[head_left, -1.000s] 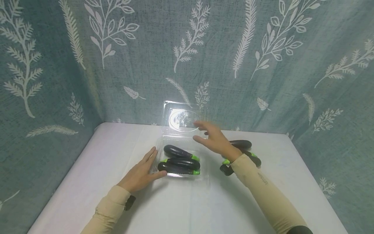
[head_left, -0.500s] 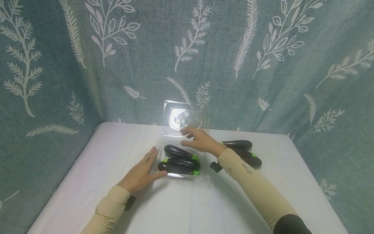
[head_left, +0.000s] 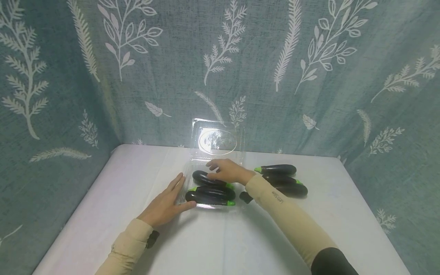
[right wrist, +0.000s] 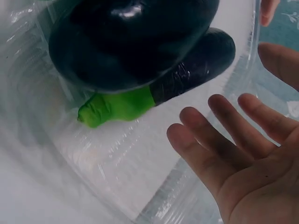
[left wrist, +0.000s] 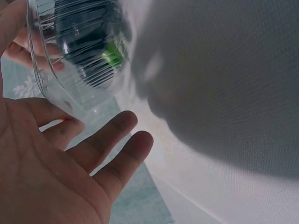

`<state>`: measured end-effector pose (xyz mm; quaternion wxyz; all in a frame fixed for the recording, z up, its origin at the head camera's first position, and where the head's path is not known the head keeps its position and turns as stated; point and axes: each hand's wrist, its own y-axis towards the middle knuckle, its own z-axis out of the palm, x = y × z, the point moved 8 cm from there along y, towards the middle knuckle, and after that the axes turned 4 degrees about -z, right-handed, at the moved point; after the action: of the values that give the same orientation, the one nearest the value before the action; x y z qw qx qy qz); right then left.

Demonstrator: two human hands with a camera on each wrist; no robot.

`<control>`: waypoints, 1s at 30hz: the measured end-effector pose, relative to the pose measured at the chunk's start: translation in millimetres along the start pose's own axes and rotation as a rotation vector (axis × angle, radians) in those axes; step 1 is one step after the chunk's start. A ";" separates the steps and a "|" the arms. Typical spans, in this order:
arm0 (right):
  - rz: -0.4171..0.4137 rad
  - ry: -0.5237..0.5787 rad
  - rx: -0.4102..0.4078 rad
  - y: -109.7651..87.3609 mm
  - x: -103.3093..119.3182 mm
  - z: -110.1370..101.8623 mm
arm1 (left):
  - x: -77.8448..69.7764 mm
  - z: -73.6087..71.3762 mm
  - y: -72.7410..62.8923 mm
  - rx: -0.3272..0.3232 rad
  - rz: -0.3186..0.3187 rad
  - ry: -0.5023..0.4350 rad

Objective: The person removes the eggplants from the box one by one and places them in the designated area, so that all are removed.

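Note:
A clear plastic clamshell container (head_left: 209,206) stands mid-table with its lid (head_left: 217,141) raised at the back. Inside lie three dark eggplants with green stem ends: back (head_left: 201,177), middle (head_left: 216,192) and front (head_left: 203,197). My left hand (head_left: 163,208) rests against the container's left side, fingers straight, thumb at the front corner; the left wrist view shows fingertips at its ribbed wall (left wrist: 93,70). Above the back eggplant is my right hand (head_left: 228,170), partly covering it. In the right wrist view its bent fingers (right wrist: 180,135) hold nothing and stand apart from the eggplants (right wrist: 131,42).
Several more eggplants (head_left: 280,169) lie on the white table (head_left: 203,244) right of the container, partly hidden by the right sleeve (head_left: 285,214). A leaf-patterned green-blue curtain (head_left: 178,57) encloses the back and sides.
My right hand has moved left and down, from beside the lid to over the container's back eggplant. The left hand and the eggplants have stayed in place.

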<state>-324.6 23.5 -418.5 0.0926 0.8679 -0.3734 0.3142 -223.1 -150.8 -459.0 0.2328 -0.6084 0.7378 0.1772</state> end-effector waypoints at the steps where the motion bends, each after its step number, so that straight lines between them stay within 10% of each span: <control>1: -0.001 0.001 0.003 0.9 0.2 1.1 | 0.2 0.0 0.0 0.001 0.000 -0.001; 30: -0.016 -0.141 0.077 14.4 3.4 25.5 | -0.8 -0.2 1.0 0.004 0.002 0.014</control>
<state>-320.8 1.3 -437.5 0.0352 0.8937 -0.3599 0.2656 -224.0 -150.1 -458.4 0.2288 -0.6084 0.7403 0.1719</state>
